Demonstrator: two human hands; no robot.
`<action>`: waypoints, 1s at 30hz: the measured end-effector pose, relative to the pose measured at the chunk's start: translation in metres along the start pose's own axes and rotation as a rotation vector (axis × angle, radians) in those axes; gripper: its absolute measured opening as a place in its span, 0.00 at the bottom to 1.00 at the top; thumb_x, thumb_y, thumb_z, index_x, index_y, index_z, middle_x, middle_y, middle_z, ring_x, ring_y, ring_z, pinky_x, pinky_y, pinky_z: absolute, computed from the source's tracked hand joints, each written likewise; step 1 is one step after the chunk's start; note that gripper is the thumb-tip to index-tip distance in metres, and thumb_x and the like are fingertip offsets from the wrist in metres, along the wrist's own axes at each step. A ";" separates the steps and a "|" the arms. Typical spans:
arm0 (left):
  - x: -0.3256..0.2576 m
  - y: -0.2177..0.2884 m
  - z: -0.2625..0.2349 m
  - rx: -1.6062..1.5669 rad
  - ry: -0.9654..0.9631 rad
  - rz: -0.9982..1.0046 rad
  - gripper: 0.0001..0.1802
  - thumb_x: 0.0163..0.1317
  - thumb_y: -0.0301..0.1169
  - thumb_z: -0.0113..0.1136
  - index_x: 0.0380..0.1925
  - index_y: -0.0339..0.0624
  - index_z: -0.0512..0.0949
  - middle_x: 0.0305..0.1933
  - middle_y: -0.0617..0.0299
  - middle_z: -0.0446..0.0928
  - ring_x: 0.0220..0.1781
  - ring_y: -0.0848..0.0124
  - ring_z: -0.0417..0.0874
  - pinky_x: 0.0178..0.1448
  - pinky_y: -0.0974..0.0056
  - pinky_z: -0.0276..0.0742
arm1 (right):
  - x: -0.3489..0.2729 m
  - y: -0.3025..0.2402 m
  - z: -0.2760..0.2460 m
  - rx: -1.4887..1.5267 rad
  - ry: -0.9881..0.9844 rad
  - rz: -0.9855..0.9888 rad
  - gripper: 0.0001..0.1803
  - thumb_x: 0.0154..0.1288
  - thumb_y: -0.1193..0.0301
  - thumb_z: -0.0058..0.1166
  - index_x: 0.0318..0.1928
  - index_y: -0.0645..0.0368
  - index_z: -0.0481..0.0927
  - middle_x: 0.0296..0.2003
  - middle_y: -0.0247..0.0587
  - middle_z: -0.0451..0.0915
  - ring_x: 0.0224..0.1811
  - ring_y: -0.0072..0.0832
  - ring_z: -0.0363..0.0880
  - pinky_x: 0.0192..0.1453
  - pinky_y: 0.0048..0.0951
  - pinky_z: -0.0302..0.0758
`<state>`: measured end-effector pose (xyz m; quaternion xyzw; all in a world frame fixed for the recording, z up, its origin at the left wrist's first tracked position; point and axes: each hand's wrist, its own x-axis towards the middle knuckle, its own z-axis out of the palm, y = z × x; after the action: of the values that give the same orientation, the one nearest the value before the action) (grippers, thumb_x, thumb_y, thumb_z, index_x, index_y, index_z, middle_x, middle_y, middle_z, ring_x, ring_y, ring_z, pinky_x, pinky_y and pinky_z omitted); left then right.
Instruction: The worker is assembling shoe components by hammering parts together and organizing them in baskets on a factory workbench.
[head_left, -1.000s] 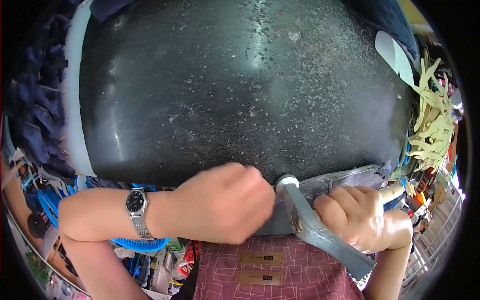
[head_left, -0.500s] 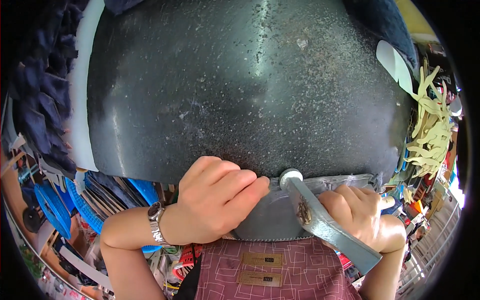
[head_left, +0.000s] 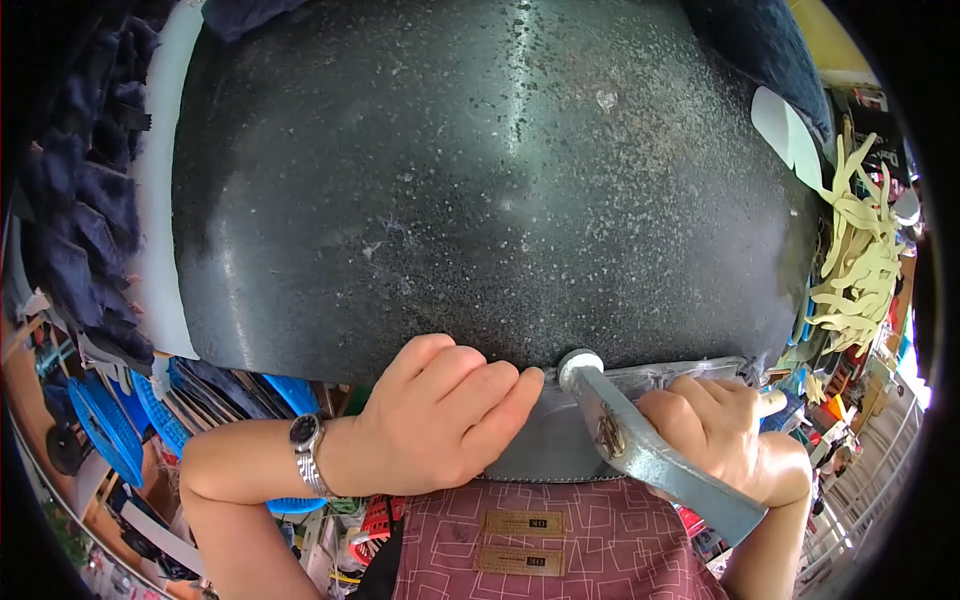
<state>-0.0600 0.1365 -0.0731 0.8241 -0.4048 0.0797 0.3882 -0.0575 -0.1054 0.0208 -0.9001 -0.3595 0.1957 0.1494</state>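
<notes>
My right hand point(head_left: 715, 425) is closed around the handle of a steel hammer point(head_left: 660, 465). The handle is mostly hidden by the head and my fingers. The hammer's round face rests at the near edge of a black work slab point(head_left: 450, 250), while its flat tapered end points down toward my right forearm. My left hand point(head_left: 455, 410) is curled beside it, with fingertips pressed at the top edge of a dark grey leather-like piece point(head_left: 555, 435). That piece hangs along the slab's edge and has a stitched lower border. What lies under the left fingers is hidden.
Dark blue fabric pieces point(head_left: 80, 210) pile up at the left, beside a white strip point(head_left: 160, 210). Yellowish strips point(head_left: 860, 260) hang at the right, near a white curved piece point(head_left: 785, 130). Blue baskets point(head_left: 100, 430) stand below left. A patterned maroon apron point(head_left: 450, 540) covers my front.
My left hand sits slightly lower and farther right, knuckles turned a little. The hammer face stays at the slab's edge, slightly lower in view. Both hands remain closed.
</notes>
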 end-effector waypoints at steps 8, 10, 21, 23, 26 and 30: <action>0.002 0.015 -0.003 0.465 -0.145 0.356 0.12 0.49 0.27 0.55 0.32 0.31 0.82 0.28 0.62 0.75 0.31 0.71 0.74 0.37 0.66 0.70 | 0.000 0.002 0.005 0.064 0.099 0.013 0.14 0.48 0.68 0.57 0.35 0.61 0.72 0.20 0.30 0.65 0.15 0.23 0.72 0.15 0.26 0.69; 0.002 0.016 0.002 0.645 -0.128 0.467 0.12 0.49 0.26 0.54 0.31 0.33 0.83 0.26 0.62 0.76 0.31 0.71 0.76 0.37 0.68 0.69 | -0.001 0.001 0.006 -0.013 0.019 -0.023 0.15 0.47 0.69 0.58 0.35 0.62 0.73 0.20 0.31 0.66 0.15 0.22 0.71 0.15 0.26 0.69; 0.001 0.025 -0.005 0.644 -0.157 0.351 0.10 0.50 0.28 0.59 0.29 0.31 0.81 0.27 0.57 0.77 0.26 0.69 0.75 0.31 0.67 0.73 | 0.014 0.001 -0.002 -0.083 0.217 -0.124 0.13 0.46 0.72 0.54 0.34 0.63 0.73 0.20 0.31 0.63 0.17 0.22 0.70 0.16 0.25 0.66; -0.001 0.021 -0.008 0.550 -0.127 0.305 0.13 0.52 0.32 0.61 0.31 0.31 0.81 0.29 0.57 0.77 0.26 0.68 0.75 0.30 0.67 0.73 | 0.019 -0.007 -0.011 -0.155 -0.028 -0.184 0.09 0.46 0.71 0.53 0.30 0.60 0.71 0.21 0.31 0.66 0.19 0.22 0.73 0.19 0.25 0.70; 0.008 0.020 -0.002 0.174 0.025 -0.124 0.24 0.50 0.44 0.66 0.39 0.34 0.78 0.40 0.54 0.77 0.38 0.60 0.78 0.41 0.60 0.75 | -0.002 0.006 0.001 0.046 0.081 -0.085 0.13 0.46 0.69 0.56 0.34 0.58 0.70 0.23 0.33 0.68 0.21 0.27 0.75 0.22 0.30 0.72; -0.003 0.028 0.015 -0.128 0.091 -0.076 0.11 0.52 0.31 0.64 0.33 0.37 0.77 0.38 0.55 0.78 0.41 0.61 0.80 0.45 0.60 0.78 | -0.018 0.009 -0.040 -0.242 0.135 0.152 0.22 0.44 0.64 0.61 0.40 0.59 0.71 0.26 0.37 0.66 0.27 0.35 0.73 0.32 0.41 0.71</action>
<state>-0.0847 0.1176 -0.0686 0.8079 -0.3597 0.0763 0.4605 -0.0458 -0.1299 0.0565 -0.9472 -0.3006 0.1007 0.0486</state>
